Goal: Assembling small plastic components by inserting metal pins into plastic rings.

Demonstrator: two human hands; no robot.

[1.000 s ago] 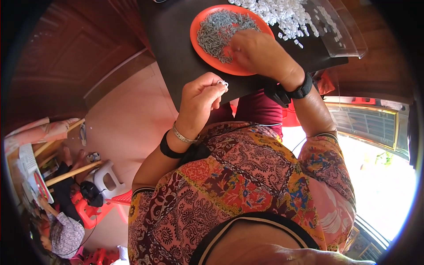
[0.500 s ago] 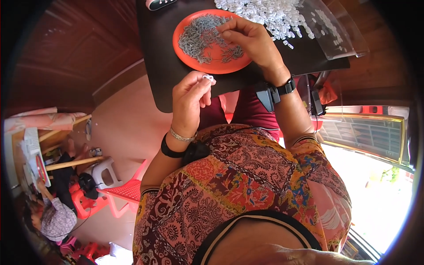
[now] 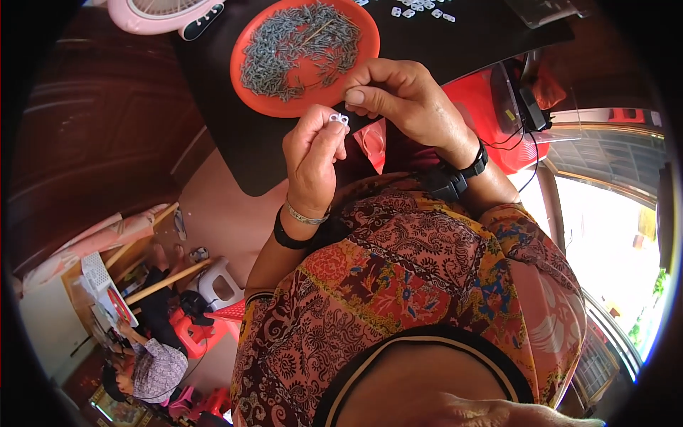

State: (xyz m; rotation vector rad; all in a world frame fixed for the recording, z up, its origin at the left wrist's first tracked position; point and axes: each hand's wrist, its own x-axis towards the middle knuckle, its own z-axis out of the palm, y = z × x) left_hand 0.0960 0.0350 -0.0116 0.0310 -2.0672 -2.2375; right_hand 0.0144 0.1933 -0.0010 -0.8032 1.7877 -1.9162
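Note:
My left hand [image 3: 311, 160] is closed, thumb and fingertips pinching a small white plastic piece [image 3: 339, 119] with two round holes. Just to its right, my right hand [image 3: 416, 103] has thumb and forefinger pressed together in a pinch. Whatever lies between those fingertips is too small to make out. Both hands are over the near edge of the black table [image 3: 242, 153], with a small gap between them. Beyond them an orange plate [image 3: 302, 75] holds a heap of small grey screw-like pieces [image 3: 267, 60].
More white plastic pieces [image 3: 420, 8] lie at the table's far side, near a clear plastic container [image 3: 544, 11]. A pink fan [image 3: 153, 21] stands at the far left corner. At the lower left another person [image 3: 160, 370] sits by red plastic seats [image 3: 192, 334].
My right hand has come from over the plate back toward my left hand. The left hand keeps its white piece. The view has shifted, bringing the fan further in.

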